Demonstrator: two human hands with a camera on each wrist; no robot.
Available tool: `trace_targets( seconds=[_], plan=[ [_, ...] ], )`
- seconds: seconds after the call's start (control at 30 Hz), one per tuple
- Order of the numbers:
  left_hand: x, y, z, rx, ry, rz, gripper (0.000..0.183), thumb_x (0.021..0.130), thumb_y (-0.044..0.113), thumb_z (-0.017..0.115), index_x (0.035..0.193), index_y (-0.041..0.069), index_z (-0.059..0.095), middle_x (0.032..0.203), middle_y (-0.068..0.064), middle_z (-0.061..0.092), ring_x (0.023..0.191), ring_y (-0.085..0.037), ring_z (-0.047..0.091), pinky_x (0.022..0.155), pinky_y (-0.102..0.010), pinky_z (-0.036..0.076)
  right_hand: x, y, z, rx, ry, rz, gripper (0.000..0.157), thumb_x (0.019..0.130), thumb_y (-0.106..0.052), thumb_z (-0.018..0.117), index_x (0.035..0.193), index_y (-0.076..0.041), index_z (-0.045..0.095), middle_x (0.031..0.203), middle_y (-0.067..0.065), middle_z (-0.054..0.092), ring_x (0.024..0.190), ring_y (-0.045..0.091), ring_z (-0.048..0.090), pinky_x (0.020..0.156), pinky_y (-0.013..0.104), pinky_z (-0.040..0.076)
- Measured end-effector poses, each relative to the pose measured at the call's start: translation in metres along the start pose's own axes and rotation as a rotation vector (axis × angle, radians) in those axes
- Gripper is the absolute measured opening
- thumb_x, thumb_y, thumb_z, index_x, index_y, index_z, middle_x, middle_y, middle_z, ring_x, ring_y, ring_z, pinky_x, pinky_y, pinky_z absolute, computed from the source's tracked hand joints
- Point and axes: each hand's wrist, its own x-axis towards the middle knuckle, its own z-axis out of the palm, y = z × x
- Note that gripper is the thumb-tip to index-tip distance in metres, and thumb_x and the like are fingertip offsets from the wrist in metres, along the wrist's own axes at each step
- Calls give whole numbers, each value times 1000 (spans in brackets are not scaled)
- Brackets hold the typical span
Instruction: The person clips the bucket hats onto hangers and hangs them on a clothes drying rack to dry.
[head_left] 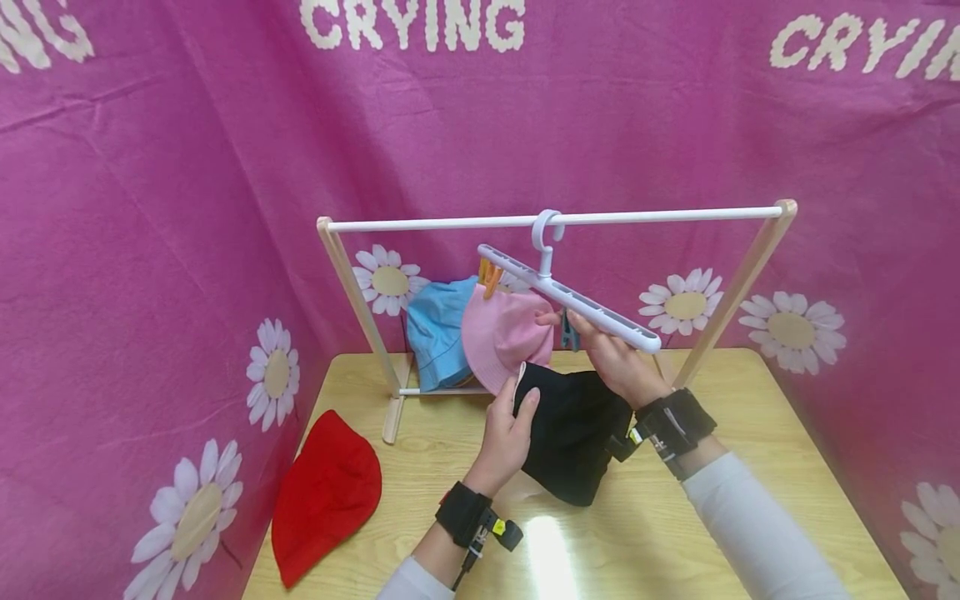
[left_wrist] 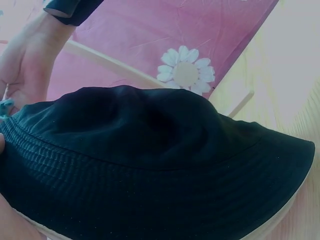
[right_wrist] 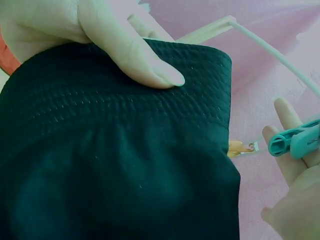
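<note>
In the head view, a black bucket hat is raised over the table, its brim pinched by my left hand. In the right wrist view, the left thumb lies over the stitched brim. My right hand is under a pale lilac hanger, where its thumb and a finger pinch a teal clothespin near the top. A pink bucket hat hangs from the hanger's far end by orange clothespins. The black hat hides part of the pink one.
A rack with a white rail and wooden legs stands at the back of the table. A blue bucket hat is behind the pink one. At the front left lies a red hat. Pink cloth surrounds the table.
</note>
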Motion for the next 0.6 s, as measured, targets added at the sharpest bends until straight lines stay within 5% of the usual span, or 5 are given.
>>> trace_targets(
  seconds=[0.17,0.4,0.6],
  plan=[
    [3,-1,9,-15,15,29,28,111,15,51,137,6,56,123,-11,69,109,-22,64,101,-41,54,-2,-4,-1,-42,30,1,41,113,-15,41,149,3,51,125,5,73,114,17,61,101,33,48],
    [9,0,19,8,40,61,45,112,20,50,156,9,44,154,-4,55,138,-17,53,119,-41,39,-1,-1,0,-34,25,-2,41,114,-13,37,146,7,54,124,-2,74,118,13,59,106,30,42],
    [14,-3,29,38,109,111,34,113,22,49,142,6,55,131,-9,66,120,-18,61,107,-40,49,-1,-2,2,-74,22,49,46,115,-22,39,143,11,54,128,2,72,123,12,57,113,30,37]
  ],
)
